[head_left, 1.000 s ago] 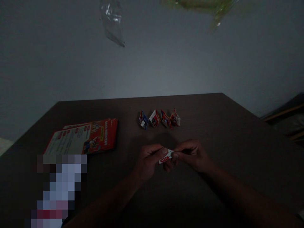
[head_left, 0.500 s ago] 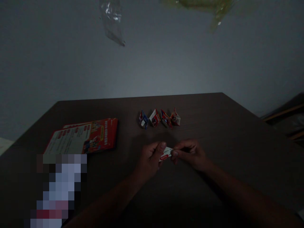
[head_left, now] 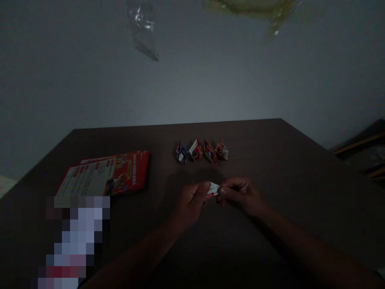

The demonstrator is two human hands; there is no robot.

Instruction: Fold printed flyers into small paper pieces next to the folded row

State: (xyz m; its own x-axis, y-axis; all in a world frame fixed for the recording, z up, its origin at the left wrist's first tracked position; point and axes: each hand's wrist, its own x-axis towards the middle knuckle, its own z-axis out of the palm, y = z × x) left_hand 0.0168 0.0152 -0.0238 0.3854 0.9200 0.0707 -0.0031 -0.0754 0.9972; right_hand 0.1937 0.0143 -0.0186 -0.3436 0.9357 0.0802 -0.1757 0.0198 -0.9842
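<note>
I see my left hand (head_left: 189, 202) and right hand (head_left: 243, 196) both pinching a small folded paper piece (head_left: 212, 189) between them, over the middle of the counter (head_left: 294, 172). Beyond it stand four folded paper shapes (head_left: 196, 151) in a row; I can't tell whether they contain anything. Leftward lies a red-and-white stack (head_left: 132, 170). To my right, bare countertop runs to the slanting edge; the back edge meets the wall (head_left: 210, 88).

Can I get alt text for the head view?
A left hand and right hand hold a white-and-red piece over a dark table. Beyond, four folded shapes form a row; red-and-white printed sheets lie left.
</note>
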